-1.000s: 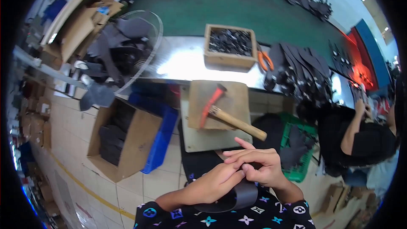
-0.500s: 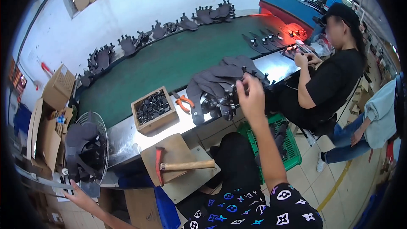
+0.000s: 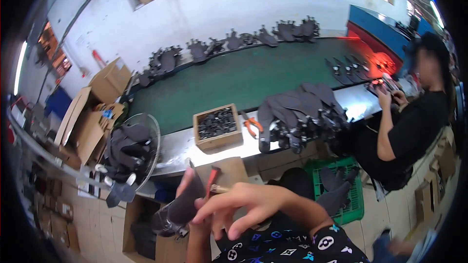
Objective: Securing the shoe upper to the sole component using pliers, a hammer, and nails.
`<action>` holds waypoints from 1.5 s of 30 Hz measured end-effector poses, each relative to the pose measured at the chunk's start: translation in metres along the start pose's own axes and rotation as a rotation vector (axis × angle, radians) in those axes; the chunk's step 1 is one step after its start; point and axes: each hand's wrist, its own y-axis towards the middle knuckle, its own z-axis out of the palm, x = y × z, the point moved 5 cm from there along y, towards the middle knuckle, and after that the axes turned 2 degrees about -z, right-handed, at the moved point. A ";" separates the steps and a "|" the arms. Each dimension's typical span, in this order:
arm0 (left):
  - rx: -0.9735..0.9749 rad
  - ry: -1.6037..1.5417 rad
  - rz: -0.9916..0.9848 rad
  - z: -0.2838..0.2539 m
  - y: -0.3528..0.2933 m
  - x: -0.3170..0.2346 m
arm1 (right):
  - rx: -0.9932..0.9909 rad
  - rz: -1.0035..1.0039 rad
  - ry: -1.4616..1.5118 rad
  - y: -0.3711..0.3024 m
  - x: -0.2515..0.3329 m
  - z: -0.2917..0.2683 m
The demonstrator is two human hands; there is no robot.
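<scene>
A dark grey flip-flop (image 3: 187, 202) is upright in my left hand (image 3: 185, 181), close in front of me. The fingers of that hand are partly hidden behind the sole. My right hand (image 3: 251, 204) reaches across from the right with its fingers apart, its fingertips by the sole's edge; whether they touch it I cannot tell. Behind my hands lies a hammer (image 3: 213, 178) with a red head and a wooden handle, mostly covered by the right hand. It rests on a tan board (image 3: 234, 165) at the bench's near edge.
A wooden box (image 3: 219, 142) of small black parts and orange-handled pliers (image 3: 252, 125) lie on the bench. Flip-flops are heaped to the right (image 3: 297, 104) and in a wire basket (image 3: 158, 146) at left. A green conveyor (image 3: 234, 85) runs behind. A co-worker (image 3: 414, 117) sits at right near a green crate (image 3: 358, 209).
My left hand has come from the basket with a flip-flop. The right hand has left the heap and moved in beside it. The view has shifted left.
</scene>
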 end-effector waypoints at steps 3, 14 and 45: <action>-0.161 0.381 0.129 -0.007 -0.012 -0.035 | -0.738 0.014 -0.760 -0.029 -0.052 -0.013; 0.009 0.997 0.100 -0.024 -0.004 0.101 | -1.070 0.765 -1.155 -0.247 -0.130 0.030; -0.124 1.050 -0.156 -0.005 -0.040 0.077 | -1.337 0.213 -0.569 -0.155 -0.156 -0.025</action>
